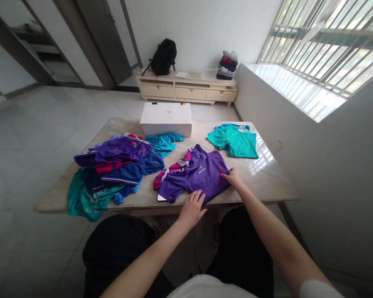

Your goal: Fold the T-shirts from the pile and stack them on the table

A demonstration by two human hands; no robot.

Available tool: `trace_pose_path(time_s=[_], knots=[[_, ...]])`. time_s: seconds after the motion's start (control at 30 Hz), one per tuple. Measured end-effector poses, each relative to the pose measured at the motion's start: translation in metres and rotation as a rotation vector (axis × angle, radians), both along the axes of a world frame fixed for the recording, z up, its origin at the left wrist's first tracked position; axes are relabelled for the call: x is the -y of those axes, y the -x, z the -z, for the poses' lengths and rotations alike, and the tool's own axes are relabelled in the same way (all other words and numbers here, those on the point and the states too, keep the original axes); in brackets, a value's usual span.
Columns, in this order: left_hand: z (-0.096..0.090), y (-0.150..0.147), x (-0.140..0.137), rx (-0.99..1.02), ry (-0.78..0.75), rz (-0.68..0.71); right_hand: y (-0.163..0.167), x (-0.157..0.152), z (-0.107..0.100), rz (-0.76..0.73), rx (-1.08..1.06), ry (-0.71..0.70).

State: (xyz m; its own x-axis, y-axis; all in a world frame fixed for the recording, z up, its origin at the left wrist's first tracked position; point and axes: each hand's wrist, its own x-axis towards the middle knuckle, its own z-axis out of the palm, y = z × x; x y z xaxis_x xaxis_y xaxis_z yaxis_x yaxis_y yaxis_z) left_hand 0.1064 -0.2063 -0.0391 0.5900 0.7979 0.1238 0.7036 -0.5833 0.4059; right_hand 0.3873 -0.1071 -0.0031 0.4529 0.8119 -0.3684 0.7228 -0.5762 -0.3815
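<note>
A purple T-shirt with a small chest logo and red-and-white striped trim lies spread on the table, its collar side pointing left and away. My left hand rests at its near edge, fingers stretched out over the fabric. At the right end of the shirt, the fingers of my right hand are closed on the cloth. Under the left sleeve, a white corner of a flat object peeks out; the rest of it is hidden.
A heap of jerseys covers the table's left side, partly hanging over the front edge. Green shirts lie flat at the back right. A white box stands at the back. Beyond, a low cabinet carries a backpack and folded clothes.
</note>
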Motion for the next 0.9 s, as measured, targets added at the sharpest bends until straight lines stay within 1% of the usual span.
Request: trace_pose_path(time_s=[0.1, 0.17, 0.23, 0.3, 0.37, 0.43, 0.5, 0.57, 0.6, 0.63, 0.7, 0.8, 0.9], knots=[[0.018, -0.002, -0.004, -0.082, -0.102, 0.015, 0.001, 0.013, -0.002, 0.012, -0.154, 0.032], [0.024, 0.005, -0.006, -0.067, -0.124, 0.035, 0.003, 0.023, -0.009, 0.012, -0.291, 0.028], [0.021, 0.017, -0.008, -0.037, -0.113, 0.058, 0.001, 0.039, -0.022, 0.01, -0.452, 0.022], [0.005, 0.029, -0.012, 0.005, -0.094, 0.072, -0.005, 0.06, -0.04, 0.004, -0.61, 0.016], [-0.023, 0.041, -0.021, 0.117, -0.036, 0.059, -0.016, 0.081, -0.061, -0.006, -0.734, -0.003], [-0.063, 0.046, -0.042, 0.295, 0.098, 0.027, -0.031, 0.098, -0.085, 0.002, -0.885, -0.059], [-0.108, 0.041, -0.076, 0.455, 0.282, 0.001, -0.048, 0.102, -0.11, 0.062, -1.051, -0.144], [-0.151, 0.022, -0.122, 0.595, 0.509, -0.016, -0.064, 0.089, -0.138, 0.162, -1.162, -0.243], [-0.171, 0.008, -0.147, 0.651, 0.581, -0.009, -0.072, 0.076, -0.152, 0.212, -1.183, -0.293], [-0.188, -0.008, -0.174, 0.672, 0.609, 0.024, -0.079, 0.06, -0.166, 0.25, -1.196, -0.344], [-0.219, -0.044, -0.226, 0.696, 0.596, 0.059, -0.096, 0.019, -0.195, 0.299, -1.207, -0.426], [-0.259, -0.099, -0.296, 0.696, 0.499, 0.073, -0.126, -0.048, -0.239, 0.33, -1.159, -0.52], [-0.299, -0.146, -0.35, 0.671, 0.306, 0.117, -0.16, -0.103, -0.282, 0.298, -1.071, -0.66]])
